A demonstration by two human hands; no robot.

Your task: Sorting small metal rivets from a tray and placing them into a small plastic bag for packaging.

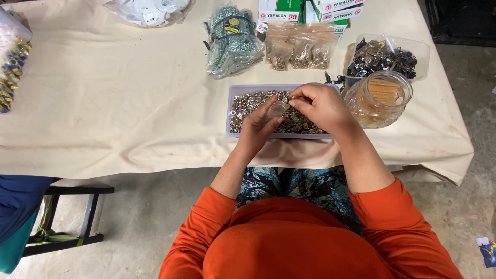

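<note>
Head camera looks down on our two hands, meeting over a shallow lilac tray (233,92) heaped with small silvery metal rings (248,103). Our left hand (260,125) is cupped narrow around a little clear bag (277,109), fingers curled under it and thumb along its side. Our right hand (320,106) comes in from the other side with its fingertips pinched together at the bag's mouth, touching it; whether a ring sits in that pinch is too small for us to tell. Both hands hover just above the rings, wrists resting near the tray's near wall.

Just beyond our right hand stands a clear glass jar (380,98) with pale sticks inside, and behind it a clear plastic tub (413,49) of dark metal clips. Straight ahead of both hands lie three small packets (301,49) of metal parts, with white and green boxes (310,11) behind them. Ahead of our left hand sits a bag of green beaded pieces (231,41). Far out past our left hand, at the cloth's edge, lies a cluster of blue and gold bits (11,72). Everything rests on a cream tablecloth (113,103). Orange sleeves (199,232) cover our arms up to the elbow.
</note>
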